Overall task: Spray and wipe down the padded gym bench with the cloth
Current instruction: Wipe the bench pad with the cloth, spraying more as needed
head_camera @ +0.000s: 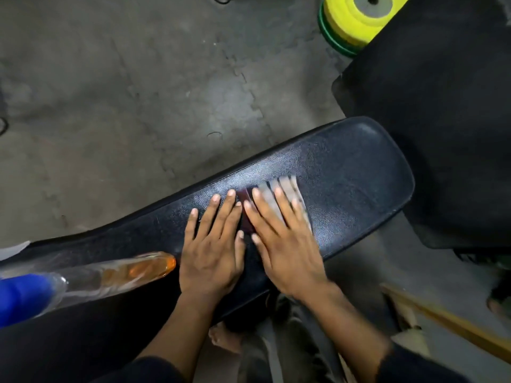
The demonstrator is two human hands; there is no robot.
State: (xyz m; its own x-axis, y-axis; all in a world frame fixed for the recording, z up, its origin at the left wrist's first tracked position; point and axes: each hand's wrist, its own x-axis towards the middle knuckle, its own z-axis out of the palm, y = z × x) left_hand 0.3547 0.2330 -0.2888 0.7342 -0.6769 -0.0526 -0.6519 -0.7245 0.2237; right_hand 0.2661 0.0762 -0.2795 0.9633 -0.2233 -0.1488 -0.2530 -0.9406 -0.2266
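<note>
Both hands are laid flat with fingers spread on the black padded counter [345, 172]: the left hand [211, 244] on bare vinyl, the right hand [282, 239] pressed onto a blurred grey-and-maroon cloth [287, 189]. Worn grey foam floor tiles [124, 92] are seen beyond. Open pad remains toward the rounded far end. A clear spray bottle [116, 272] with orange liquid is laid on the near pad.
</note>
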